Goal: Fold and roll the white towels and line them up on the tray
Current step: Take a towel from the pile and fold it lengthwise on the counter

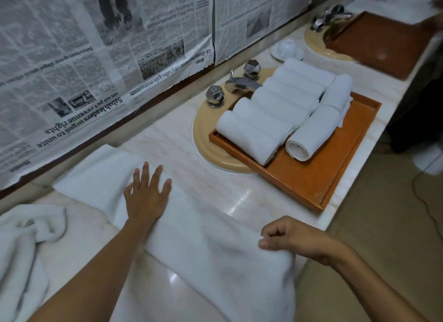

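Observation:
A long folded white towel lies flat across the marble counter, running from the wall toward me. My left hand rests flat on its far part with fingers spread. My right hand pinches the near right edge of the same towel between thumb and curled fingers. The wooden tray sits over a sink at the centre right. Several rolled white towels lie side by side on it, and two more rolls lie crosswise at their right ends.
A crumpled white towel lies at the left counter edge. A chrome tap with two knobs stands behind the tray. Newspaper covers the wall. A cup on a saucer and a second tray sit further right.

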`<act>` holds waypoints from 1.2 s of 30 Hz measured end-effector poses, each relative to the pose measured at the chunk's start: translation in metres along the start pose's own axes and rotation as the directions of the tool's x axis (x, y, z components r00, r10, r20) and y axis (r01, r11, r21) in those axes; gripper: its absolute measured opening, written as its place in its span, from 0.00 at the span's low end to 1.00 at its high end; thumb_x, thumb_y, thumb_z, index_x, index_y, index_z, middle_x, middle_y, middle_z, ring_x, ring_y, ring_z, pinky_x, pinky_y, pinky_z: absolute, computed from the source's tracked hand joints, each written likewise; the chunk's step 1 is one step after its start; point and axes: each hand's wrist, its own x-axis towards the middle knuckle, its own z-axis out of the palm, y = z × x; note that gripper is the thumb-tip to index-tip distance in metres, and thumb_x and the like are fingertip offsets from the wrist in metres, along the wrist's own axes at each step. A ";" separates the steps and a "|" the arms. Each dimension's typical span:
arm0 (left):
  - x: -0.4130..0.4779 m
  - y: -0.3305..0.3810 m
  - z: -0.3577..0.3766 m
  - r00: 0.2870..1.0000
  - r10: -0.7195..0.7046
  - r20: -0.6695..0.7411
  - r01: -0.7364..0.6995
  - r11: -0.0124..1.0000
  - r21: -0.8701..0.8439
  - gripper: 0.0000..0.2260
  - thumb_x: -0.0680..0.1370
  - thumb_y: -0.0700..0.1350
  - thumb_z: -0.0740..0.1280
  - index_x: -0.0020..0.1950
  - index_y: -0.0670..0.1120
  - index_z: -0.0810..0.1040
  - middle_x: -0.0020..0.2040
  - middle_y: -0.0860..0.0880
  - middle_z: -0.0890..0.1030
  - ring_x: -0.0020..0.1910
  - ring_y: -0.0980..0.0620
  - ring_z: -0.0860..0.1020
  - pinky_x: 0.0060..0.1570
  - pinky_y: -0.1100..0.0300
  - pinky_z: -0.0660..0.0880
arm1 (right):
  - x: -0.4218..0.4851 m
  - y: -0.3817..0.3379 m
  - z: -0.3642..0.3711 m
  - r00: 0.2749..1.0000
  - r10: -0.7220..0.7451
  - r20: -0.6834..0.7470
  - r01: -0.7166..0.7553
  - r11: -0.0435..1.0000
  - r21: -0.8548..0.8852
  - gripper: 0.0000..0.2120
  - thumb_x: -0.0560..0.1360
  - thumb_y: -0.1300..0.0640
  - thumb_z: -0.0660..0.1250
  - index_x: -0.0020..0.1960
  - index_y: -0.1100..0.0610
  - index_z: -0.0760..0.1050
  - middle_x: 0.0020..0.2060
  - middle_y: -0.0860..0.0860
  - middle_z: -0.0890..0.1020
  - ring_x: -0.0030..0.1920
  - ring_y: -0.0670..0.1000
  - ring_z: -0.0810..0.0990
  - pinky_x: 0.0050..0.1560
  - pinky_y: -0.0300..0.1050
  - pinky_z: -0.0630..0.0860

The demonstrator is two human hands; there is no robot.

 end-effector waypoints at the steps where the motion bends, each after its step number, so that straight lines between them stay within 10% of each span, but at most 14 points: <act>1: 0.005 -0.004 -0.003 1.000 -0.001 0.016 0.001 1.000 0.002 0.27 0.81 0.65 0.45 0.78 0.59 0.60 0.80 0.48 0.57 0.78 0.44 0.56 0.71 0.45 0.59 | 0.005 0.010 0.001 0.996 0.029 -0.083 -0.039 0.991 -0.127 0.17 0.77 0.54 0.69 0.34 0.59 0.69 0.31 0.50 0.68 0.33 0.45 0.67 0.37 0.40 0.63; 6: -0.002 0.026 -0.021 0.977 -0.117 0.176 0.135 0.986 -0.094 0.27 0.82 0.62 0.50 0.80 0.54 0.54 0.81 0.45 0.47 0.79 0.43 0.47 0.74 0.42 0.54 | 0.016 0.054 0.007 0.909 0.124 -0.397 -0.255 0.920 -0.297 0.20 0.75 0.51 0.69 0.30 0.51 0.63 0.29 0.48 0.68 0.32 0.46 0.69 0.35 0.43 0.61; 11: -0.106 0.090 0.000 0.992 0.086 0.091 -0.074 0.988 -0.132 0.28 0.80 0.64 0.47 0.79 0.59 0.56 0.82 0.50 0.47 0.80 0.48 0.47 0.73 0.48 0.55 | 0.020 0.051 0.023 0.852 0.105 -0.513 -0.346 0.848 -0.401 0.16 0.77 0.48 0.65 0.34 0.53 0.67 0.33 0.48 0.75 0.38 0.50 0.75 0.36 0.42 0.66; 18: -0.103 0.074 0.016 1.000 0.024 0.019 -0.023 0.999 -0.046 0.28 0.79 0.65 0.46 0.78 0.61 0.57 0.81 0.53 0.50 0.80 0.49 0.49 0.72 0.51 0.54 | 0.002 -0.001 0.022 1.000 0.026 -0.014 -0.025 0.999 0.030 0.10 0.74 0.52 0.73 0.42 0.59 0.81 0.36 0.47 0.81 0.38 0.45 0.78 0.42 0.39 0.73; 24: -0.067 0.055 0.004 0.999 0.001 0.048 0.001 0.999 -0.049 0.29 0.78 0.67 0.43 0.78 0.62 0.55 0.81 0.53 0.49 0.80 0.50 0.47 0.73 0.49 0.53 | 0.016 0.023 0.028 0.955 0.263 -0.138 -0.296 0.885 -0.360 0.23 0.68 0.40 0.75 0.56 0.54 0.77 0.55 0.50 0.81 0.54 0.50 0.80 0.54 0.43 0.76; 31: -0.049 0.043 0.006 0.999 0.035 0.028 -0.034 0.999 -0.024 0.28 0.78 0.67 0.43 0.78 0.62 0.56 0.81 0.52 0.51 0.79 0.47 0.51 0.73 0.46 0.56 | -0.005 -0.016 0.009 0.997 0.075 -0.003 -0.071 0.947 0.313 0.13 0.75 0.54 0.71 0.49 0.65 0.82 0.47 0.57 0.86 0.46 0.52 0.85 0.51 0.42 0.78; 36: -0.041 0.037 0.003 0.997 0.054 0.055 -0.051 0.997 -0.052 0.28 0.79 0.67 0.43 0.79 0.62 0.54 0.81 0.53 0.49 0.80 0.48 0.47 0.74 0.46 0.52 | 0.015 0.029 0.015 0.899 0.311 -0.308 -0.402 0.866 -0.299 0.15 0.74 0.47 0.70 0.40 0.57 0.73 0.38 0.52 0.78 0.38 0.52 0.80 0.38 0.44 0.73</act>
